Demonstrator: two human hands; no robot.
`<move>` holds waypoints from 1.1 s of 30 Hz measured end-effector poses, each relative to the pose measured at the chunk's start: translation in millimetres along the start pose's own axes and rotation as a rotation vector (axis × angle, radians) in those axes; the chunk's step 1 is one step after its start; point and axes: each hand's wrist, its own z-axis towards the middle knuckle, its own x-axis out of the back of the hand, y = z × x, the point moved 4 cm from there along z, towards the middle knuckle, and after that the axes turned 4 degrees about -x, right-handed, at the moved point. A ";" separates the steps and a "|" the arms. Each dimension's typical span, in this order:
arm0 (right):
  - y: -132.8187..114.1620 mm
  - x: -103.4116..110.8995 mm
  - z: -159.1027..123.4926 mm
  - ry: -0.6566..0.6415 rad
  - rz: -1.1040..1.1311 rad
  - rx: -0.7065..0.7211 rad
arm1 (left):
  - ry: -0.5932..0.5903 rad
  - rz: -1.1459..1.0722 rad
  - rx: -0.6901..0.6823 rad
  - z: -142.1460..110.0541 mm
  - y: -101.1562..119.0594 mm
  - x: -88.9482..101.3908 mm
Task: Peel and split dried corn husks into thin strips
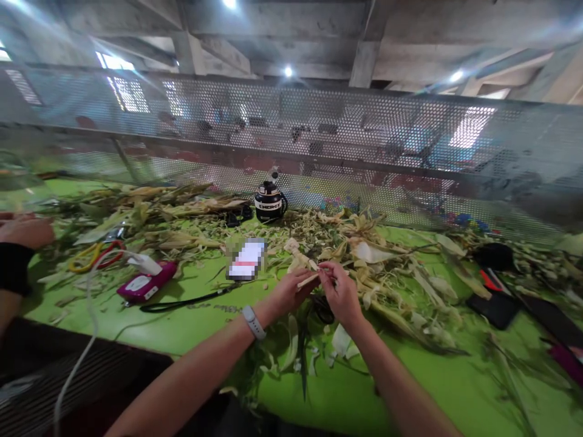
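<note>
My left hand (289, 292), with a pale band on its wrist, is closed round a pale, narrow folded piece of corn husk (308, 281). From the right, the thumb and fingers of my right hand (340, 292) pinch the far end of the same piece, so both hands almost meet. Another pale husk piece (296, 250) shows just beyond my fingers. Beneath and around my hands lie loose husk strips and small scraps (292, 343) on the green tabletop (314, 388). A dark coil (322, 309) sits partly hidden under my hands.
A phone (246, 260) with a lit screen and a magenta power bank (146, 284) with a white cable lie to the left, near scissors (98, 255). A black jug (268, 200) stands by the mesh partition (300, 121). Another person's hand (27, 230) is at far left.
</note>
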 end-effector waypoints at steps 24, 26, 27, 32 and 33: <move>-17.0 2.4 -3.0 0.019 -0.232 0.324 | 0.114 -0.141 0.115 5.6 -7.2 17.4; -16.6 1.0 -3.9 0.000 -0.247 0.360 | 0.133 -0.123 0.133 4.7 -7.2 17.3; -15.9 0.1 -4.3 -0.011 -0.259 0.366 | 0.154 -0.124 0.151 3.7 -7.2 17.6; -13.8 -6.4 -8.1 -0.077 -0.293 0.383 | 0.224 -0.244 0.244 -1.7 -8.8 16.1; -15.0 -6.9 -9.1 -0.087 -0.293 0.397 | 0.218 -0.273 0.236 -1.7 -8.9 15.4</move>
